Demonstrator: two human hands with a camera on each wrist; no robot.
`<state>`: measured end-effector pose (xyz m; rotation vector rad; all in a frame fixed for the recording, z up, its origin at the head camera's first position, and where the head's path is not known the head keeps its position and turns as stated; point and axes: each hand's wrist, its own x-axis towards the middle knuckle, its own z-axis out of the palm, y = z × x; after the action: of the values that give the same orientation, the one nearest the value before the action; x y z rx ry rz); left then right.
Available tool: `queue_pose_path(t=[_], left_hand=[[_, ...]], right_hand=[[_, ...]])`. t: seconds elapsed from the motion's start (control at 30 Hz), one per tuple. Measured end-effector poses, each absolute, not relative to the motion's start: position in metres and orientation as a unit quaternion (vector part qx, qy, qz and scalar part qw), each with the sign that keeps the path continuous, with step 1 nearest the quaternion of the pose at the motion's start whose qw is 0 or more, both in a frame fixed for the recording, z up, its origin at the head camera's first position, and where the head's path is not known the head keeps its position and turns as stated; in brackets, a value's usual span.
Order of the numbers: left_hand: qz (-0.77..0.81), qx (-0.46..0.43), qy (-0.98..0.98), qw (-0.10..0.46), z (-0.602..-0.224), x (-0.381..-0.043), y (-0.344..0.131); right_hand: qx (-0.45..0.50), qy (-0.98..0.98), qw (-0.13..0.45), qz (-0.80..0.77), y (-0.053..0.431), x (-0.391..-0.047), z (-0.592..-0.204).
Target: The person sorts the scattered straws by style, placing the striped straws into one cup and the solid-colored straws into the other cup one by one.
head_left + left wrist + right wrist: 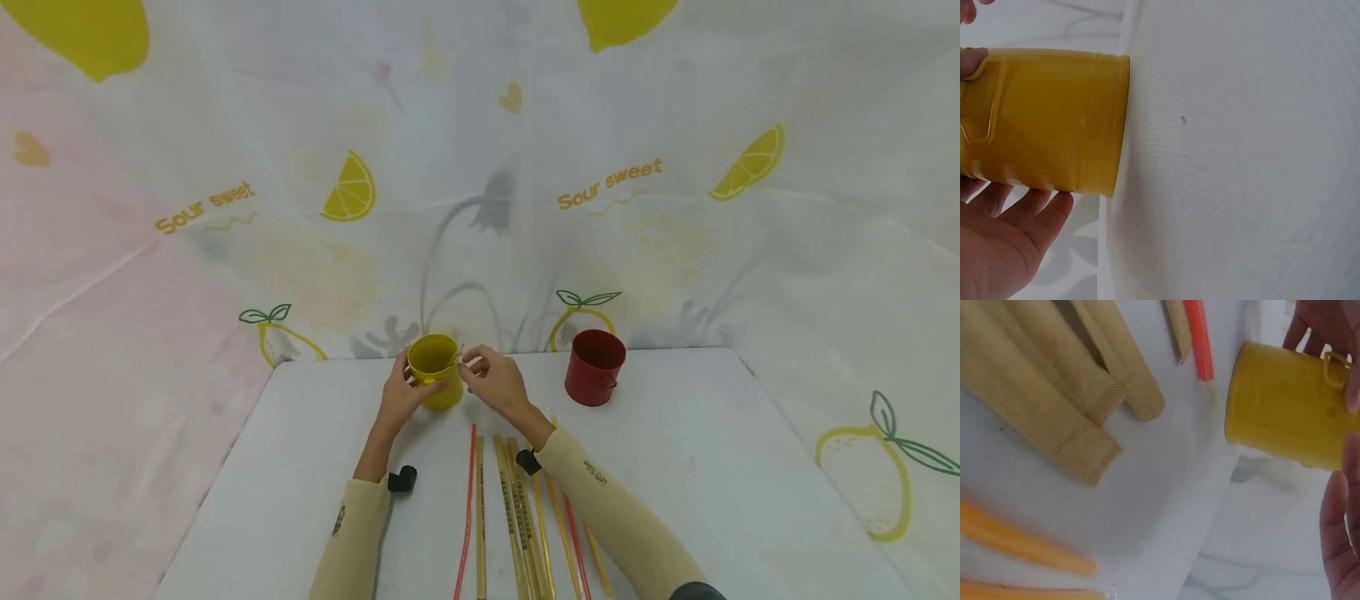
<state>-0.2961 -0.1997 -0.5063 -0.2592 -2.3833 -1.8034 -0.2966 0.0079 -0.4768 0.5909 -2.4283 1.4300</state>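
My left hand (397, 402) grips a small yellow metal bucket (444, 395) by its side, thumb in front by the wire loop (991, 106) and fingers behind. The bucket stands upright at the back of the white table; its mouth faces up. At the right of its rim is my right hand (497, 383), thumb and forefinger together on a thin, pale, stick-like piece (454, 358), too small to identify. In the right wrist view, the fingertips run out of frame beside the bucket.
A red bucket (589, 385) stands at the back right. In front of the hands lie a red straw (469, 492), several paper-wrapped sticks (517, 500) and yellow-orange straws (561, 525), partly beneath the right forearm. A lemon-print cloth (480, 167) hangs behind the table.
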Motion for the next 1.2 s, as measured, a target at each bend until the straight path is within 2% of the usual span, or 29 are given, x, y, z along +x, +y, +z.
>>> queue_pose_path(t=[0.2, 0.8, 1.2], left_hand=[[-0.599, -0.087, -0.793, 0.075, -0.515, -0.303, -0.202], [-0.596, -0.082, -0.795, 0.07, -0.518, -0.306, -0.204], [-0.6, -0.09, -0.792, 0.074, -0.517, -0.304, -0.204]], right_hand=[[0.192, -0.859, 0.093, 0.465, 0.014, -0.292, -0.477], [0.232, -0.906, -0.079, 0.345, 0.043, -0.266, -0.466], [0.264, -0.914, -0.153, 0.267, 0.063, -0.252, -0.469]])
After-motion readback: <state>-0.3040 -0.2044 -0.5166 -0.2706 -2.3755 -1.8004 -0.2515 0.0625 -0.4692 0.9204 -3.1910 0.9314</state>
